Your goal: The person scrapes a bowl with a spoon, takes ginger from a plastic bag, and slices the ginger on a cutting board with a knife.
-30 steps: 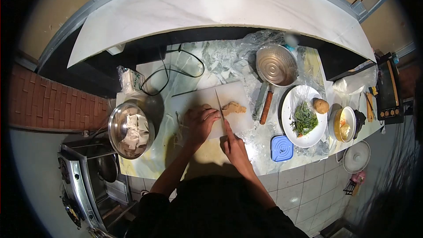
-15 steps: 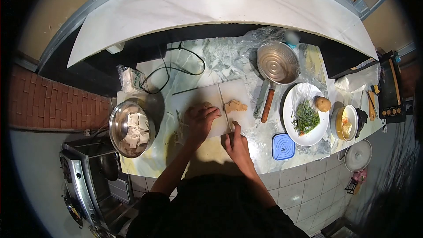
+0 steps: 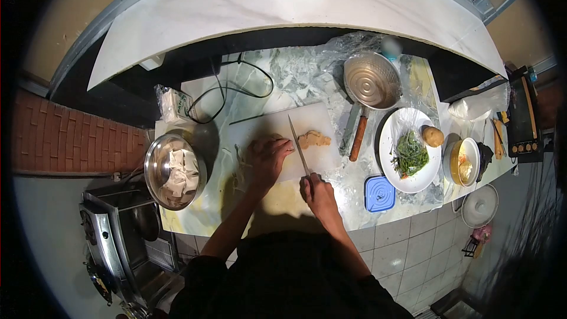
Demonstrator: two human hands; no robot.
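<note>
My right hand [image 3: 321,194] is wrapped round the handle of a knife [image 3: 300,151], whose blade points away from me over the white cutting board [image 3: 266,123]. Left of the blade, my left hand [image 3: 270,159] has bent fingers holding down a brownish piece of food [image 3: 260,145], mostly hidden under the hand. Thin light-brown slices [image 3: 314,139] lie on the board just right of the blade. Peel-like scraps [image 3: 241,162] are by the board's left edge.
A steel bowl [image 3: 152,171] with pale pieces stands left. Rightward are a saucepan [image 3: 372,82], a blue lid [image 3: 379,194], a white plate [image 3: 422,183] with greens and a potato [image 3: 433,136], and a small bowl [image 3: 472,168]. A black cable [image 3: 260,70] lies behind.
The knife blade has tilted, its tip now leaning left and its flat side more visible. My right hand has shifted slightly down, while my left hand stays almost where it was.
</note>
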